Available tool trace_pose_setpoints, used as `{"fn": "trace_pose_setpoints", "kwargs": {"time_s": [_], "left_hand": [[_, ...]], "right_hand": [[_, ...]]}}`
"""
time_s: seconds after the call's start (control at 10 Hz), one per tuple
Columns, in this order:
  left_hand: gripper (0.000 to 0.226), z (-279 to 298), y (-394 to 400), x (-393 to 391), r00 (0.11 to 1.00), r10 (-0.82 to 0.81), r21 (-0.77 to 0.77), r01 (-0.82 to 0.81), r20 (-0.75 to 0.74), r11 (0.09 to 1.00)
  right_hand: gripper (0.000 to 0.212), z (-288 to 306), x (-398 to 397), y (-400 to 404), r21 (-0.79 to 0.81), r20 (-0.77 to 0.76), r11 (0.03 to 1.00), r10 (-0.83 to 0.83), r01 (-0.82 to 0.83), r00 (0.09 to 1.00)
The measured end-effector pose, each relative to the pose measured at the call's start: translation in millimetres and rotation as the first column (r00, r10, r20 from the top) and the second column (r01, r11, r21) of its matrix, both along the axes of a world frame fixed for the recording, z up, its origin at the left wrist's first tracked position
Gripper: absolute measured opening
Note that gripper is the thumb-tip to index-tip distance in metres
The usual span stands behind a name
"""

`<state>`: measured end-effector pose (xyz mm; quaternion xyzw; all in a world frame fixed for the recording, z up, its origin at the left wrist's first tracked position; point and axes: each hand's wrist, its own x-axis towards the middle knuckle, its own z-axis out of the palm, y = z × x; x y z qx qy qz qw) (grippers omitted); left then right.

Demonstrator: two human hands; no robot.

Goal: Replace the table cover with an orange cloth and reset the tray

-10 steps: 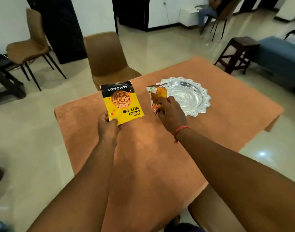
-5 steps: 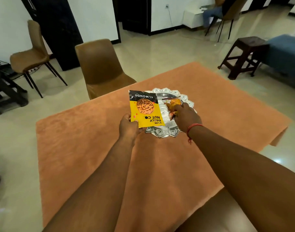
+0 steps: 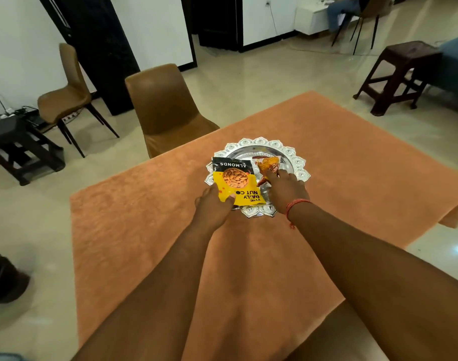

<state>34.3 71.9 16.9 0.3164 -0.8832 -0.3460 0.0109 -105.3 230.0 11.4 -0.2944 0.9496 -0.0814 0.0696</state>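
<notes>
Both packets had travelled from above the bare cloth at the left of the tray to a spot over the tray itself, and the view had drawn in closer. The left hand pinched the near left corner of the yellow and black foil almond packet, thumb on top. That packet lay over the left half of the round silver metal tray with a scalloped rim, its long axis running near to far, its near edge overhanging the tray's near rim. The right hand rested on the smaller orange snack packet, fingers curled down onto its near end; whether they gripped or only pressed could not be told. This packet lay in the tray's right half, just beside the almond packet and apparently touching it.

The tray sat near the middle of the table, on the orange plush table cloth already spread there, so the cover swap looked finished and the reset was likely in its closing step. Each packet lay directly ahead of its own hand, on the far side of the fingers, so letting go and pulling both hands back toward the body would probably leave them in place. A brown upholstered chair stood at the far left edge.
</notes>
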Motion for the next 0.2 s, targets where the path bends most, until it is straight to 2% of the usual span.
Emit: {"fn": "trace_pose_setpoints", "kwargs": {"time_s": [0.1,0.2], "left_hand": [[0.079,-5.7,-2.0,8.3,0.987,-0.122,-0.065,0.129,0.104,0.99],[0.079,-8.1,-5.8,15.0,0.985,-0.098,-0.062,0.108,0.145,0.992]], "right_hand": [[0.058,0.5,11.1,2.0,-0.003,0.018,1.0,-0.001,0.001,1.0],[0.072,2.8,21.5,6.0,-0.003,0.053,1.0,-0.012,0.012,0.999]]}}
